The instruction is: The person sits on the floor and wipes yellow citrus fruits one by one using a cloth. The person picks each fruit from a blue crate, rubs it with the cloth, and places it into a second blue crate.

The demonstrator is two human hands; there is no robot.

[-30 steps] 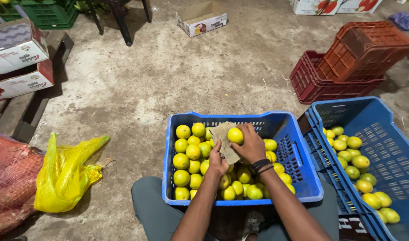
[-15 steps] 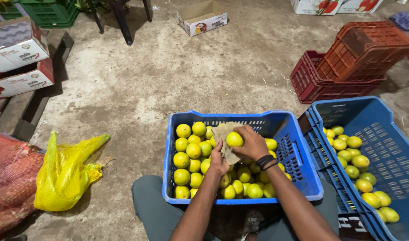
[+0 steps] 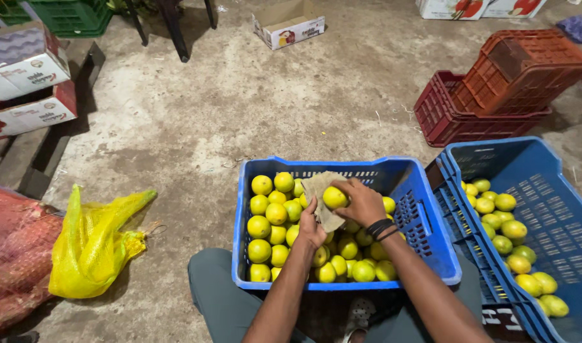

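Fruit wiping over the blue crate: grip and cloth position almost unchanged across the last second.

The right hand (image 3: 364,202) holds one yellow-green citrus fruit (image 3: 335,197) with its fingers (image 3: 349,185) clamped around it, as in the earlier frames. The left hand (image 3: 311,227) presses a brown cloth (image 3: 321,197) against the fruit's left side, its fingers closed on the cloth's lower part. Fruit and cloth sit slightly further forward than a second ago, above the fruit heaped in the near blue crate (image 3: 431,238). The small shift suggests the same fruit is mid-wipe. A second blue crate (image 3: 561,190) with fewer fruit stands just to the right; a yellow mesh sack (image 3: 90,244) lies on the floor to the left.
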